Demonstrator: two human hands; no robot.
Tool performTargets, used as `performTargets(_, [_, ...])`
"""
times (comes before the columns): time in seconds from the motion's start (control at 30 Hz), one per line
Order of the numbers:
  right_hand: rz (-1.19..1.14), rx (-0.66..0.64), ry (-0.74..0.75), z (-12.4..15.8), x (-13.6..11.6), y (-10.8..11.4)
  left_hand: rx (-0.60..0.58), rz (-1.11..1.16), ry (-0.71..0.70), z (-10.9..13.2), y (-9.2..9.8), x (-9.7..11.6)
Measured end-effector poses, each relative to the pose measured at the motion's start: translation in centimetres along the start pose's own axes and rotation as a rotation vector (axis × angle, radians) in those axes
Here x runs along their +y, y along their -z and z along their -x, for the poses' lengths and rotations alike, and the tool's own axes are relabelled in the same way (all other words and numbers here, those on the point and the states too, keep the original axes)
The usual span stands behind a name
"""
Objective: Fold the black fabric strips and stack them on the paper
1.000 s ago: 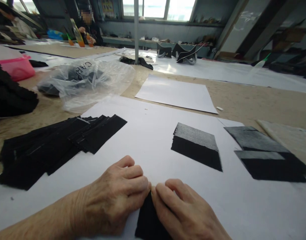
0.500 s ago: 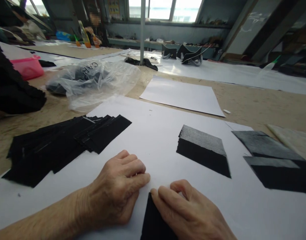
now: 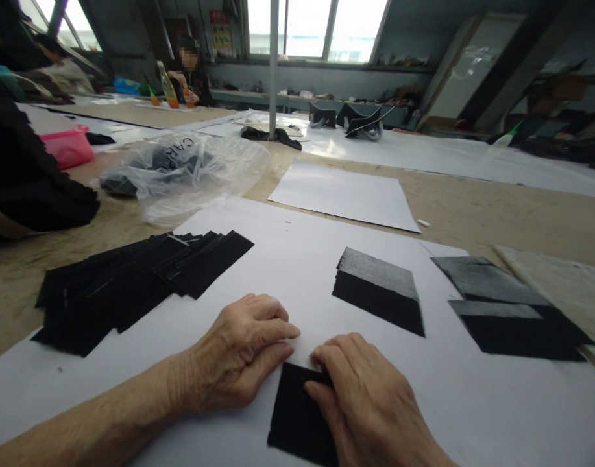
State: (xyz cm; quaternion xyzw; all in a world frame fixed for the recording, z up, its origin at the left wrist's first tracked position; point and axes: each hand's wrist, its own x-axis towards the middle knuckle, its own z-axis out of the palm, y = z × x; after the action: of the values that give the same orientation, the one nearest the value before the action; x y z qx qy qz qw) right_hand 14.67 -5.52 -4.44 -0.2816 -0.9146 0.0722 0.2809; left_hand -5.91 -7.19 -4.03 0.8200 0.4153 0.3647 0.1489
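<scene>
Near centre: black fabric piece (image 3: 297, 415) on white sheet (image 3: 287, 272) — right hand (image 3: 370, 402) flat atop it, left hand (image 3: 239, 353), fingers together, pressing far-left corner. Folded pieces (image 3: 379, 295) at right seemingly done — left stack (image 3: 132, 285) apparently remaining.

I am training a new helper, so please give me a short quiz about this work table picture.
1. True or false: the right hand presses on the small black fabric rectangle.
2. What lies left of the left hand? A) fanned stack of black fabric strips B) metal scissors C) wooden ruler
3. What colour is the plastic tub at the far left?
Key: 1 true; 2 A; 3 pink.
</scene>
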Motion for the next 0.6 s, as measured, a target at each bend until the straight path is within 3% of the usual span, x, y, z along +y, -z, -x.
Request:
performTargets(0.1, [-0.002,0.004,-0.031,0.0,-0.4,-0.3,-0.129,0.061,-0.013,-0.2,0.1,0.6])
performTargets(0.2, [-0.01,0.094,0.023,-0.1,-0.7,-0.8,-0.175,0.134,-0.033,-0.1,-0.4,0.9])
performTargets(0.3, [0.011,0.205,0.097,-0.2,-0.6,-1.4,-0.081,0.121,-0.169,0.0,-1.2,0.8])
performTargets(0.4, [0.099,0.205,0.092,-0.2,-0.3,-2.1,0.067,-0.001,-0.325,-0.2,-1.6,0.8])
performTargets(0.6, [0.253,0.207,0.188,0.1,0.6,-2.7,-0.006,-0.044,-0.256,-0.5,-0.9,1.4])
